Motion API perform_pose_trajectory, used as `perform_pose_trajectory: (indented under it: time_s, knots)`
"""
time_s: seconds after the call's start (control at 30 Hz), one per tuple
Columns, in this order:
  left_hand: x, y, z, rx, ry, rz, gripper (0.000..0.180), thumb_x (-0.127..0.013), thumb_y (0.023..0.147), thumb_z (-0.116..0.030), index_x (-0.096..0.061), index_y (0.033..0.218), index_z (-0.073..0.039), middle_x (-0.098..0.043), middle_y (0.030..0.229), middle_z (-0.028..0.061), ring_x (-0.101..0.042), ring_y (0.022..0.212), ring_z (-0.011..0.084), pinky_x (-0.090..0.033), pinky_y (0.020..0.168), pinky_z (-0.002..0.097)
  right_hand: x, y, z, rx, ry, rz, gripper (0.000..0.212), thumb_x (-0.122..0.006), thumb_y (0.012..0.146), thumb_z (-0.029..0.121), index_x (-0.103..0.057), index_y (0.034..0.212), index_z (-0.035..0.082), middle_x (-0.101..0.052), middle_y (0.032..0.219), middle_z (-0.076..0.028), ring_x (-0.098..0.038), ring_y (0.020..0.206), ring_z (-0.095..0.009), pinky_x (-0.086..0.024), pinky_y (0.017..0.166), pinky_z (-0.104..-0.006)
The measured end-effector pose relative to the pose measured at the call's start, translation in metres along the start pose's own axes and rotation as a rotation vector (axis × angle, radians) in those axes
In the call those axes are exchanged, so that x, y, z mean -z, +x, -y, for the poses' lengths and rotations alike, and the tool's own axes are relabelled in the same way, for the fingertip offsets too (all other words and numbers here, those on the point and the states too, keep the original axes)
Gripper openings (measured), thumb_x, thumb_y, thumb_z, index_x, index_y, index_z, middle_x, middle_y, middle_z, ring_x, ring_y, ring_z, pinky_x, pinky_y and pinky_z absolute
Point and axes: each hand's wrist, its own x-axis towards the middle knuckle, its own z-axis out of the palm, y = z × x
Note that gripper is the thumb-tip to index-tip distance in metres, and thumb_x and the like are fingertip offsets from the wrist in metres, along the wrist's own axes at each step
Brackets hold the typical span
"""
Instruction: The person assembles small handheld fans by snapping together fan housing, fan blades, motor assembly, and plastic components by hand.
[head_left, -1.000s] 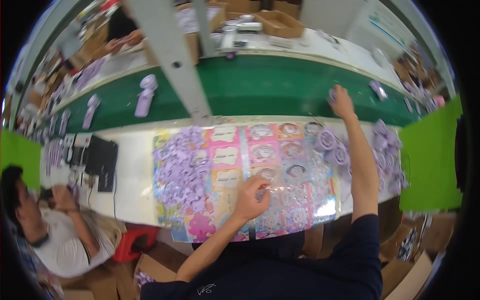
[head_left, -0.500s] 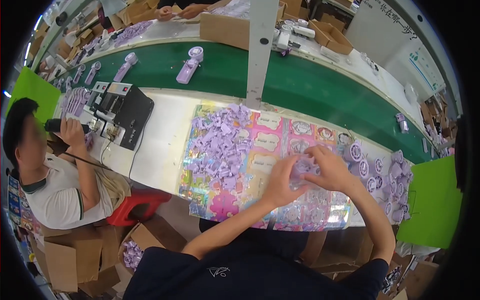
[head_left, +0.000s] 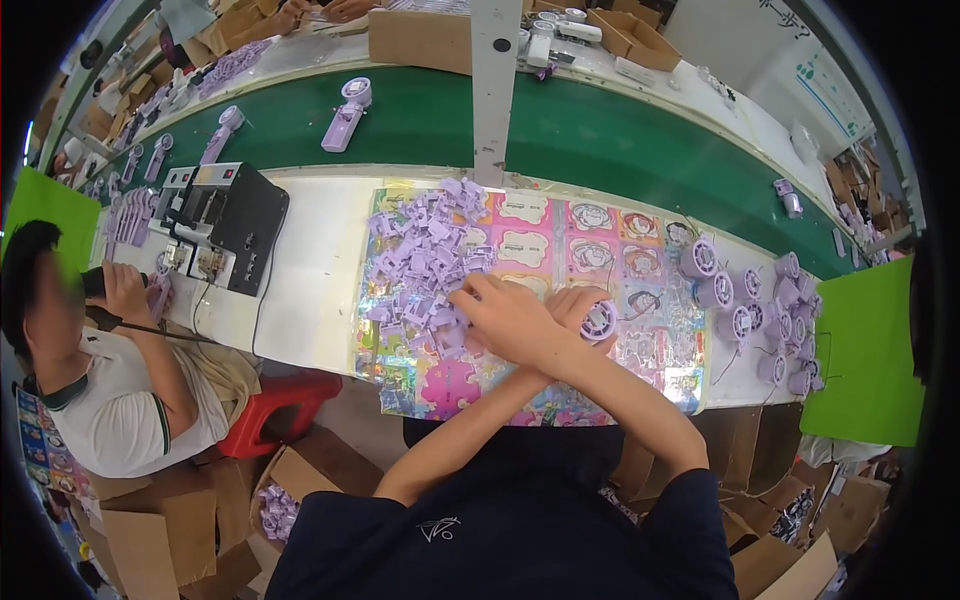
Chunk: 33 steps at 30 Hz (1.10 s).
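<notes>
Arms crossed over the table (head_left: 310,270). Right hand (head_left: 505,315) reaches left across the body, fingers spread and curled down into the pile of small purple parts (head_left: 425,260), touching pieces at its near edge; whether it has pinched one cannot be told. Left hand (head_left: 580,305) lies under and behind the right forearm, mostly hidden; it is closed around a round purple fan head (head_left: 600,322), grille face showing.

Both hands sit on a colourful printed sheet (head_left: 600,230) spread over the white table. The pile covers the sheet's left half.

To the right, a cluster of more purple fan heads (head_left: 750,305) with thin wires trailing, near the table edge, beside a green panel (head_left: 865,350).

To the left, a black machine box (head_left: 235,215) with a cable running off it. A seated co-worker (head_left: 110,390) works just beside it; red stool (head_left: 275,395) below.

Beyond the table, a green conveyor belt (head_left: 600,140) carries a purple handheld fan (head_left: 345,115). A grey upright post (head_left: 495,85) cuts across the belt and blocks part of it.

Cardboard boxes (head_left: 160,520) on the floor, edges bent by the lens.
</notes>
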Motion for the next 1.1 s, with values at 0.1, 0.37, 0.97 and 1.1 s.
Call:
perform_pose_trajectory:
  time_s: [0.1,0.37,0.97,1.1]
  knots:
    - [-0.002,0.0,-0.003,0.011,-0.036,-0.017,0.061,-0.082,0.067,-0.021,-0.058,0.122,-0.007,-0.063,0.116,0.0137,-0.058,0.109,0.0365,-0.044,0.097,0.0463,-0.007,-0.002,-0.012,0.007,0.022,-0.055,0.029,-0.074,0.077,0.009,-0.064,0.104,0.005,-0.064,0.1,-0.012,-0.065,0.094,-0.033,-0.054,0.079,-0.0428]
    - [-0.002,-0.007,0.006,0.12,-0.108,0.11,0.06,-0.08,0.078,-0.022,-0.055,0.129,-0.005,-0.058,0.126,0.0142,-0.054,0.12,0.0318,-0.04,0.104,0.0441,0.045,-0.012,-0.012,-0.205,0.249,-0.242,0.02,-0.074,0.082,0.009,-0.065,0.1,0.003,-0.064,0.096,-0.012,-0.066,0.086,-0.029,-0.054,0.077,-0.0389]
    - [0.041,0.03,0.006,-0.065,-0.059,0.372,0.06,-0.086,0.068,-0.02,-0.063,0.122,-0.007,-0.068,0.118,0.0143,-0.062,0.112,0.037,-0.048,0.098,0.0456,0.124,-0.173,-0.043,-0.705,0.731,-0.385,0.017,-0.07,0.084,-0.004,-0.059,0.097,-0.001,-0.065,0.106,-0.01,-0.064,0.104,-0.016,-0.051,0.094,-0.0322]
    - [0.046,0.01,-0.008,0.023,-0.056,0.319,0.062,-0.087,0.064,-0.01,-0.064,0.121,-0.006,-0.068,0.115,0.0133,-0.062,0.109,0.0352,-0.049,0.095,0.0437,0.111,-0.183,-0.042,-0.697,0.8,-0.347,0.015,-0.073,0.083,0.0,-0.062,0.093,0.0,-0.07,0.103,-0.011,-0.069,0.095,-0.014,-0.055,0.086,-0.0312]
